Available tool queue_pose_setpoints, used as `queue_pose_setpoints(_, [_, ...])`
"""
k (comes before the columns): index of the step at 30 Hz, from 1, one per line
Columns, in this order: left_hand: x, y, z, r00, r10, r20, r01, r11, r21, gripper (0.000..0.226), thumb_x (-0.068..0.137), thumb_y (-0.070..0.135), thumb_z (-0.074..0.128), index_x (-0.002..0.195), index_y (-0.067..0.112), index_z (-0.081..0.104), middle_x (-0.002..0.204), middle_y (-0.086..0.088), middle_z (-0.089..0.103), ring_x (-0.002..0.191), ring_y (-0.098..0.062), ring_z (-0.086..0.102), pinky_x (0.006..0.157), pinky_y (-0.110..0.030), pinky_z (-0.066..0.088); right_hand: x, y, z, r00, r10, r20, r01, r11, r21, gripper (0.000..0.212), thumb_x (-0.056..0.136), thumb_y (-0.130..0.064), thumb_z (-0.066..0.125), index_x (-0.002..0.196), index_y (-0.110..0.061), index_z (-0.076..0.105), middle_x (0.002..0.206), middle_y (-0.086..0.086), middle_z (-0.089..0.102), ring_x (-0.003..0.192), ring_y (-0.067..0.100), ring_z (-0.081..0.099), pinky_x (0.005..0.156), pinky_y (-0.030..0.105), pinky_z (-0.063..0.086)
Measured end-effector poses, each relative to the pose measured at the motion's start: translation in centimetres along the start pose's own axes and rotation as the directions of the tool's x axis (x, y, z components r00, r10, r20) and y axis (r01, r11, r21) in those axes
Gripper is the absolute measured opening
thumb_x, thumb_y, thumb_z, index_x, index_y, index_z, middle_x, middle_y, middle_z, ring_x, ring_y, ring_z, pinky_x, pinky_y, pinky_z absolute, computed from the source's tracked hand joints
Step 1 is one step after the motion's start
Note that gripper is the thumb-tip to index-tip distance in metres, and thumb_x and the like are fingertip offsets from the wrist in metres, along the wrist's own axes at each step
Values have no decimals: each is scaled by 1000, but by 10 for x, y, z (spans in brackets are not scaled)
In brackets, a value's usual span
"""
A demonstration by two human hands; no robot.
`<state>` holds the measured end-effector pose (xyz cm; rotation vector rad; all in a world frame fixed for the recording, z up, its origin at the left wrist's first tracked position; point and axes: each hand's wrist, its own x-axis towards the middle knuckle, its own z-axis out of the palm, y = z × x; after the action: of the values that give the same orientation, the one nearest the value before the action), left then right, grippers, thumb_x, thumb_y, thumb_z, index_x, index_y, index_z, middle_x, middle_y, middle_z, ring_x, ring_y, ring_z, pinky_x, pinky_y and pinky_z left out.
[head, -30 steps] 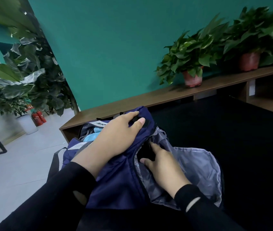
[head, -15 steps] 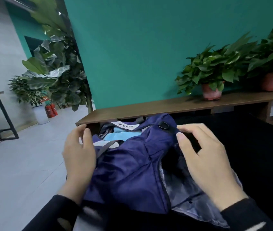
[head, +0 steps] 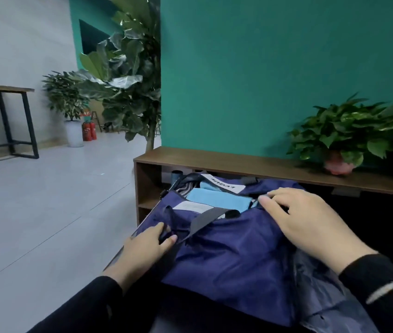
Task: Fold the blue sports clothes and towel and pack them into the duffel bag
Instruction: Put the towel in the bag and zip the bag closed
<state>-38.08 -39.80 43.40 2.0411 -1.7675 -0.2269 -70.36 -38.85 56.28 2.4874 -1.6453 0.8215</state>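
Duffel bag: my navy duffel bag [head: 226, 255] lies in front of me, its top open at the far end, just short of the wooden bench.
Bench: the long wooden bench [head: 250, 165] runs behind the bag, against the green wall.
Potted plant: a leafy plant [head: 349, 131] in a pink pot stands on the bench, beyond the bag's right end.
Right hand: my right hand [head: 310, 222] lies on top of the bag beside the opening, fingers bent over the fabric edge; I cannot tell whether they grip it.
Left hand: my left hand [head: 145, 246] pinches a fold of fabric at the bag's left side, beside the grey strap [head: 205, 219].
Blue clothes: a folded light-blue piece [head: 217, 199] sits inside the bag's opening.
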Motion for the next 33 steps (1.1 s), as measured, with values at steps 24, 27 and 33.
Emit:
queue_pose_setpoints(24, [-41, 33, 6, 898, -197, -393, -49, 844, -534, 41, 97, 22, 55, 138, 27, 52, 142, 10, 54, 131, -18, 48, 107, -44, 39, 41, -109, 46, 870, -459, 177, 473, 880, -44, 19, 98, -29, 61, 112, -23, 73, 112, -7, 71, 105, 18, 64, 94, 39, 48])
queue_pose_setpoints(27, [-34, 33, 15, 926, -200, -320, -61, 758, -649, 43, 98, 20, 54, 141, 28, 51, 141, 11, 55, 130, -16, 49, 108, -44, 40, 70, -137, 88, 825, -408, 391, 492, 859, -142, 16, 95, -21, 55, 104, -23, 68, 108, -5, 69, 107, 24, 62, 92, 42, 48])
queue_pose_setpoints(33, [-24, 34, 20, 906, -313, -284, -58, 572, -818, 39, 97, 10, 53, 125, 37, 53, 114, 17, 63, 109, -8, 59, 96, -34, 51, 98, -151, 134, 798, -238, 554, 474, 816, -332, 11, 95, -37, 60, 100, -28, 65, 96, -7, 60, 107, 26, 58, 89, 43, 33])
